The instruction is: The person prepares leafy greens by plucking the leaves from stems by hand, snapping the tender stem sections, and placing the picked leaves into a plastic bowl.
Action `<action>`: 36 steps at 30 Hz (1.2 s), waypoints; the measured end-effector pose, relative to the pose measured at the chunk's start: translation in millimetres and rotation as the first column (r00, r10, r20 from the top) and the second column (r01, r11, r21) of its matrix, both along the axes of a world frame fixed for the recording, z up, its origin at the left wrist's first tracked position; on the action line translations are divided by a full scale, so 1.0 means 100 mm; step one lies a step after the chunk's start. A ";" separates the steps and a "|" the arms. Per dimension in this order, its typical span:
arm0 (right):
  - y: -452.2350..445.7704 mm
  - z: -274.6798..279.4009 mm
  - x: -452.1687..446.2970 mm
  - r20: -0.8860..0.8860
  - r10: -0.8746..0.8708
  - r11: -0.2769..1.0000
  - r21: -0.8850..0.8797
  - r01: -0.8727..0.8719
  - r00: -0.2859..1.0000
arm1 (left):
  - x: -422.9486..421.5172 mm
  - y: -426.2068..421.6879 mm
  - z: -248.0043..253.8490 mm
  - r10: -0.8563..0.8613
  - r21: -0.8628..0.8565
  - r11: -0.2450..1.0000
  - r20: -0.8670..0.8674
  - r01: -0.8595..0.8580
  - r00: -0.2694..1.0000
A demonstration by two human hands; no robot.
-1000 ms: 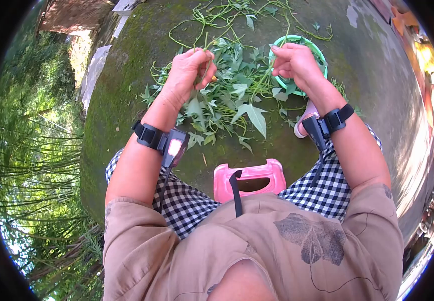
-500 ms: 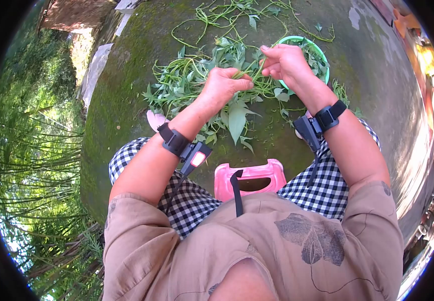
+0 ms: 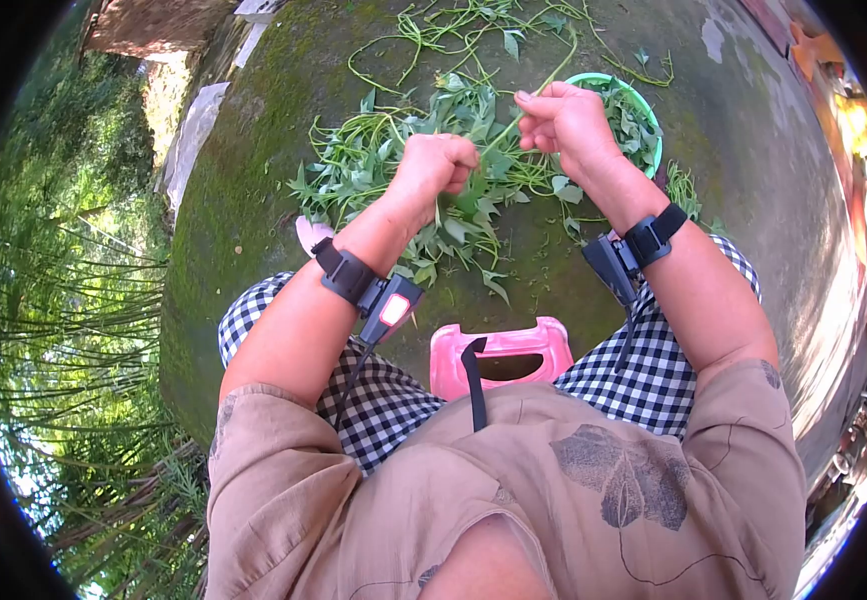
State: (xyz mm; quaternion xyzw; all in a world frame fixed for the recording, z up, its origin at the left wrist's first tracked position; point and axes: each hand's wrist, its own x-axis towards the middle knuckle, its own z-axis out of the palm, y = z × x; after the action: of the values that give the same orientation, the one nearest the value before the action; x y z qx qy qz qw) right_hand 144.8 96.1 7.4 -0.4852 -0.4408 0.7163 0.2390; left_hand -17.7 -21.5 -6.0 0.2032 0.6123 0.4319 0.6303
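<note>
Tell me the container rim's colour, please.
The rim is light green, clearest in the head view.

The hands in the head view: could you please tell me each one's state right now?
Left hand: closed; what it holds, if anything, is hidden.
Right hand: closed, thumb and fingertips pinching a green stem.
</note>
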 end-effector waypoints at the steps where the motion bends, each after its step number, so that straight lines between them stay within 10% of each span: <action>1: -0.02 0.03 -0.01 -0.028 0.007 0.999 0.043 -0.006 1.000 | -0.02 0.03 -0.03 0.075 -0.083 0.994 0.077 -0.068 0.994; 16: 0.21 0.44 0.11 -0.130 -0.057 0.888 0.447 0.110 0.990 | -0.02 -0.11 -0.42 0.267 -0.242 0.942 0.121 -0.233 0.956; 27: 0.31 0.22 0.33 0.107 0.052 0.989 0.133 -0.066 0.993 | -0.27 0.12 -0.21 0.349 0.039 0.935 0.074 -0.352 0.934; 30: 0.30 0.21 0.34 0.082 0.062 0.997 0.048 -0.066 0.995 | -0.14 0.13 -0.05 0.015 0.044 0.999 0.148 -0.021 0.989; 36: 0.31 0.17 0.31 0.041 0.079 0.997 0.022 -0.080 0.996 | 0.12 0.04 0.04 -0.091 0.002 0.996 0.173 0.092 0.981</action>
State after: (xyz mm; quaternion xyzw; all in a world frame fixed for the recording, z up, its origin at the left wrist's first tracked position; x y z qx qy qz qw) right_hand 176.1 126.7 24.5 -0.4789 -0.4726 0.7102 0.2071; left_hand -5.5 -17.1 -2.1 0.1908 0.5467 0.4167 0.7008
